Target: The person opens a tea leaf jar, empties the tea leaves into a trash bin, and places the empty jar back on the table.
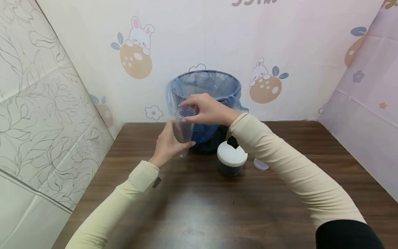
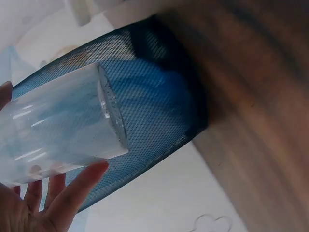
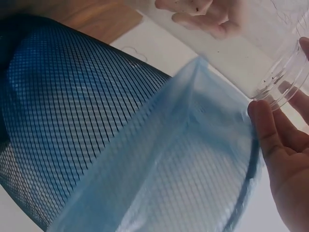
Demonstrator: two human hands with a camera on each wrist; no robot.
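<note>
A clear plastic jar [image 1: 187,130] stands between both hands, in front of a mesh waste bin lined with a blue bag [image 1: 205,80]. Fingers and thumb of the left hand [image 1: 168,144] curve round its body from the left. At the mouth, the right hand [image 1: 207,109] grips the rim between thumb and fingers. Seen from the left wrist, the jar's base [image 2: 113,113] overlaps the bin's mesh [image 2: 154,111]. Small dark specks show on the jar wall [image 3: 227,63] in the right wrist view, with left fingers visible through the plastic.
Right of the bin, a dark grey pot with a white top [image 1: 231,159] carries a crumpled black piece [image 1: 232,142]. Beside it a pale round lid [image 1: 261,165] lies on the brown wooden table [image 1: 199,207]. A printed cloth wall rises behind the bin.
</note>
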